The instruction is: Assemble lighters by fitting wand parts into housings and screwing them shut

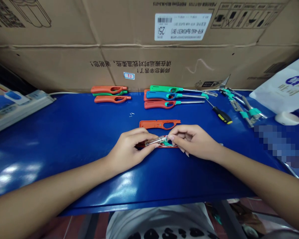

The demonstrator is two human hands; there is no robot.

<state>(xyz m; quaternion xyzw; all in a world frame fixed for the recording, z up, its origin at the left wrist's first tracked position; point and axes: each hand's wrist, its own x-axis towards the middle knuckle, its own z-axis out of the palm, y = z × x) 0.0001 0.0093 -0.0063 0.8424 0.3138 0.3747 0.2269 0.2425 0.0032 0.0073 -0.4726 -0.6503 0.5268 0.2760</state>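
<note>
Soft indoor light of middling strength leaves broken white glare on the glossy blue table at lower left, thin highlights on the small clear tube, and dimness over the tiled floor. The wide lens skews printing on the cardboard box toward the upper corners; its finest print blurs. A pixelated patch hides detail at right.

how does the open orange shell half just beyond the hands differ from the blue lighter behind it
The blue lighter has a long metal tube; the orange shell half has none.
The blue lighter has a turquoise trigger in its loop; the orange shell half's loop is bare.
Both lie lengthwise, loop toward the picture's right.
</note>
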